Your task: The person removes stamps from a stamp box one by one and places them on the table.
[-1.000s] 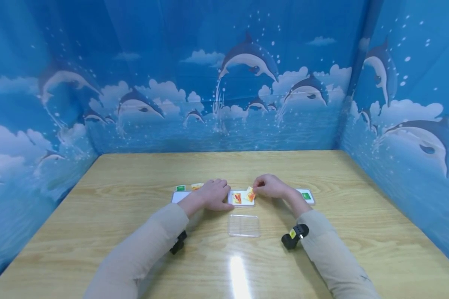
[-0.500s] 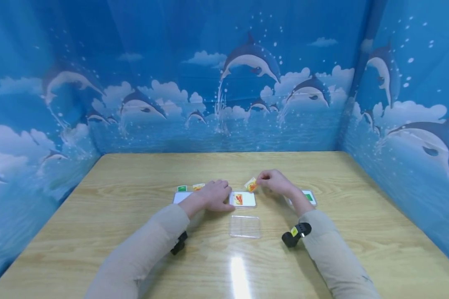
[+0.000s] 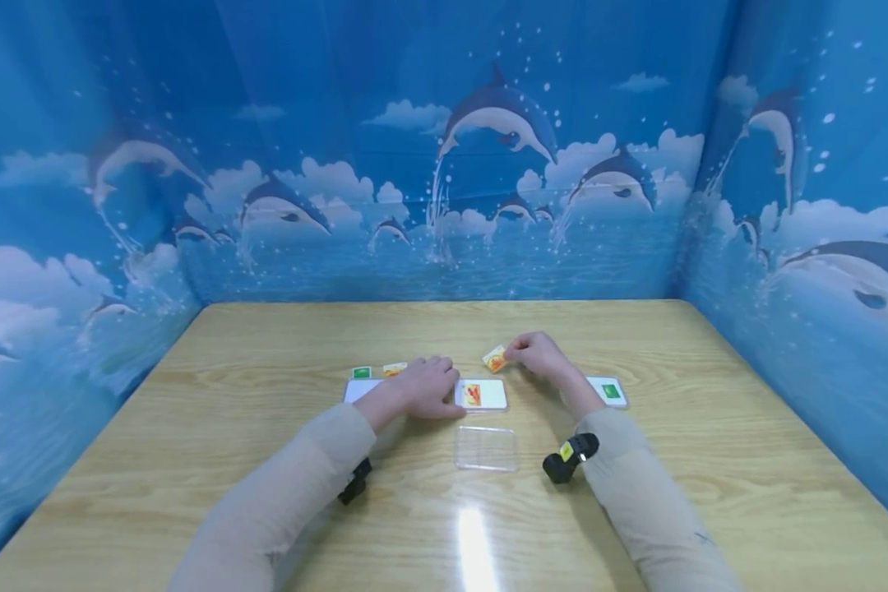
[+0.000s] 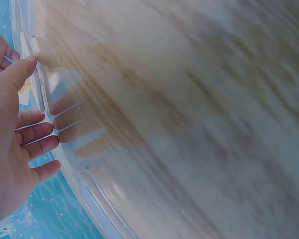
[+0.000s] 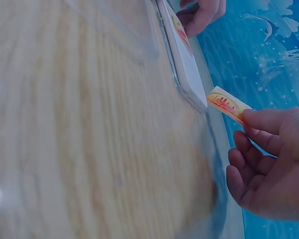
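My right hand [image 3: 538,355] pinches an orange and yellow postage stamp [image 5: 229,104] between thumb and forefinger. In the head view that stamp is just behind the right end of a white card in a clear case [image 3: 495,396]. A second orange stamp [image 3: 472,395] lies on this card, left of its middle. My left hand [image 3: 425,388] rests with spread, fairly straight fingers at the left end of the case. In the left wrist view its thumb and fingertips are right at the case's edge [image 4: 42,89].
A clear plastic lid-like piece [image 3: 486,449] lies nearer on the table. Partly behind my left arm is another white-carded case [image 3: 358,389], with a green stamp [image 3: 361,372] and an orange stamp [image 3: 394,369] behind it. At right, a case [image 3: 598,385] bears a green stamp [image 3: 611,391].
The pinched stamp has moved from over the card's right end to behind the case, carried by my right hand. My left hand has stayed in place.
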### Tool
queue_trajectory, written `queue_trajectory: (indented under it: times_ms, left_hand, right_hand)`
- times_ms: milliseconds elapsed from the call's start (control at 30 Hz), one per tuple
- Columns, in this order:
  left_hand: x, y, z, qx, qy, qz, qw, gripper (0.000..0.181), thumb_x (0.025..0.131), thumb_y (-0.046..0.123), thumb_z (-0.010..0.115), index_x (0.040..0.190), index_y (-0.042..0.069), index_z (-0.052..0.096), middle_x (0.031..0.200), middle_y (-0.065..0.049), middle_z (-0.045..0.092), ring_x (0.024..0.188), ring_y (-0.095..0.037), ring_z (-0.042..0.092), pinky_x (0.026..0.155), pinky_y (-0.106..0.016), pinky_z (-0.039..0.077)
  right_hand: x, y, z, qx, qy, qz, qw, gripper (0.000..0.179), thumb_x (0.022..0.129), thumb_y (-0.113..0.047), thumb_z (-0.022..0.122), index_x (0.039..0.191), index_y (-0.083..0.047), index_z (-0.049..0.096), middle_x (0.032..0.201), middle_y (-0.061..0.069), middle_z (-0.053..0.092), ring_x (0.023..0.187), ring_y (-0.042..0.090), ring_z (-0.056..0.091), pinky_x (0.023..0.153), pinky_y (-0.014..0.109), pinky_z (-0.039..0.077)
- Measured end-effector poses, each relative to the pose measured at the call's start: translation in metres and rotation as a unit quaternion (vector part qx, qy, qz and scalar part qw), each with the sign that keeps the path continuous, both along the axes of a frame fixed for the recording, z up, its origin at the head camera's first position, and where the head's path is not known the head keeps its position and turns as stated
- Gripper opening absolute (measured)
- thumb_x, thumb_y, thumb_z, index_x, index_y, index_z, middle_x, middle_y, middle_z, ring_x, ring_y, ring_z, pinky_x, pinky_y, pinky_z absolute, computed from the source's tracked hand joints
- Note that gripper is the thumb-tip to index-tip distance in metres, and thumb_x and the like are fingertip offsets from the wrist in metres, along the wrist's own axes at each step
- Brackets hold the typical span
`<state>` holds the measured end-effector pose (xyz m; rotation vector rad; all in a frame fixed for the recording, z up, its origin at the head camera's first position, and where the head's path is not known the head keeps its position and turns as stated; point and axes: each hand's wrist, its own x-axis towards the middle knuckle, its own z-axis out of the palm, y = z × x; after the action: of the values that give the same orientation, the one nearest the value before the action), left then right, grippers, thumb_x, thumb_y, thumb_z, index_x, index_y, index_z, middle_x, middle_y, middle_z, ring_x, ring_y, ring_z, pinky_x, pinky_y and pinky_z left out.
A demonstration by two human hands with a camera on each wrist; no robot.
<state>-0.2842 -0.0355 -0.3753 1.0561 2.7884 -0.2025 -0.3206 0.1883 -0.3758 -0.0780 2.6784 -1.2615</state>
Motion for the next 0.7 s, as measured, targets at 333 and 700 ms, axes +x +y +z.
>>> queue_trajectory:
  times_ms: [333,700]
  left_hand:
    - [0.001,0.001,0.000,0.001,-0.001,0.001,1.0000,0.067,0.087,0.059,0.049,0.126,0.006,0.052,0.112,-0.007,0.050,0.101,-0.019,0.046,0.088,-0.037,0.041]
    - [0.000,0.000,-0.002,0.005,0.000,0.000,1.0000,0.067,0.087,0.060,0.048,0.126,0.006,0.051,0.114,-0.008,0.050,0.102,-0.019,0.046,0.087,-0.037,0.041]
  right_hand:
    - [-0.004,-0.007,-0.008,0.047,0.010,-0.013,0.9988,0.013,0.082,-0.014,0.064,0.083,0.000,0.064,0.083,0.008,0.058,0.072,0.017,0.047,0.061,0.026,0.038]
    - [-0.005,-0.013,-0.010,0.071,-0.008,-0.028,0.9971,0.014,0.084,-0.014,0.063,0.088,0.000,0.063,0.083,0.009,0.056,0.069,0.017,0.048,0.057,0.026,0.039]
